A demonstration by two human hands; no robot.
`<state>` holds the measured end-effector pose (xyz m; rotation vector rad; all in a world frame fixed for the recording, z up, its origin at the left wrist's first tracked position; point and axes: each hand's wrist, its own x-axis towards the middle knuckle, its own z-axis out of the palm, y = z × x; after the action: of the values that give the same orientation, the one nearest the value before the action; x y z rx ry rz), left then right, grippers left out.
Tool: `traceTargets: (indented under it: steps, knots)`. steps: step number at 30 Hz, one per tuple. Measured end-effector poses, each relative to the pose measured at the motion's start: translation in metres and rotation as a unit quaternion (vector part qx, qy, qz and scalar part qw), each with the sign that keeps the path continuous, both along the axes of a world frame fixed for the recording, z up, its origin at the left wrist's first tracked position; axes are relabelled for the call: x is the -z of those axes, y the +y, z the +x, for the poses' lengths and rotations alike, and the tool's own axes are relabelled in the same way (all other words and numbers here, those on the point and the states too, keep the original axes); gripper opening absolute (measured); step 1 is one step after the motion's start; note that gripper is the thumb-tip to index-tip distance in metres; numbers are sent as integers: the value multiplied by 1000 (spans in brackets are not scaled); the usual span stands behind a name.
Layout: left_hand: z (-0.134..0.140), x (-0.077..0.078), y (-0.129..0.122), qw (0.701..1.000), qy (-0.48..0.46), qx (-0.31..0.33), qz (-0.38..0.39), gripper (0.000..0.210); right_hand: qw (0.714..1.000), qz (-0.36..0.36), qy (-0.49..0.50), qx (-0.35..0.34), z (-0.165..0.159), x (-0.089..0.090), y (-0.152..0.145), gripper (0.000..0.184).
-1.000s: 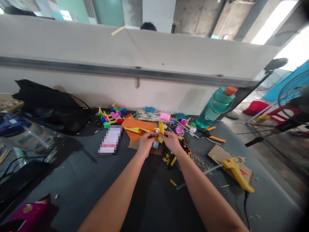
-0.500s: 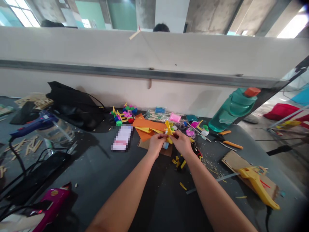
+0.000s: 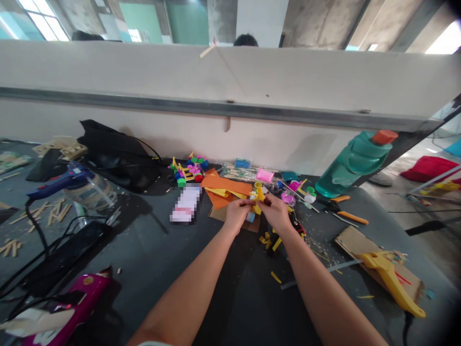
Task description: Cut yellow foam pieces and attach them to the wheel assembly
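Note:
Both hands meet over the middle of the dark table, fingers pinched on a small yellow piece that looks like paper or foam sheet. My left hand grips its left side and my right hand its right side. Just below the fingers shows a light-blue and white round part; whether it is joined to the yellow piece I cannot tell. Behind my left hand lie orange sheets with yellow strips, on a piece of brown cardboard. Yellow scraps are scattered below my right hand.
A phone lies left of the sheets. Farther left are a blue glue gun, a black bag and a magenta device. To the right stand a teal bottle, orange-handled pliers and a yellow glue gun on cardboard.
The yellow piece's upright tip has folded lower and looks more compact between the fingers. The whole view has shifted slightly, so things sit a little farther right.

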<state>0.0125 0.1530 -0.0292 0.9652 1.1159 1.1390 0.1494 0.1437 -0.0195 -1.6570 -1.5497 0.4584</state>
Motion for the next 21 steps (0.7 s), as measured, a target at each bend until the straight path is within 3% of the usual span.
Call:
traceTargets:
  steps: [9,21]
  knots:
    - [1,1,2,1000,-1,3,0,18,1000,-22,11,-5,1,1,1,20]
    - [0,-4,-2,1000,21,15,5,17,1000,8,-4,-9,-1,-4,-1,27]
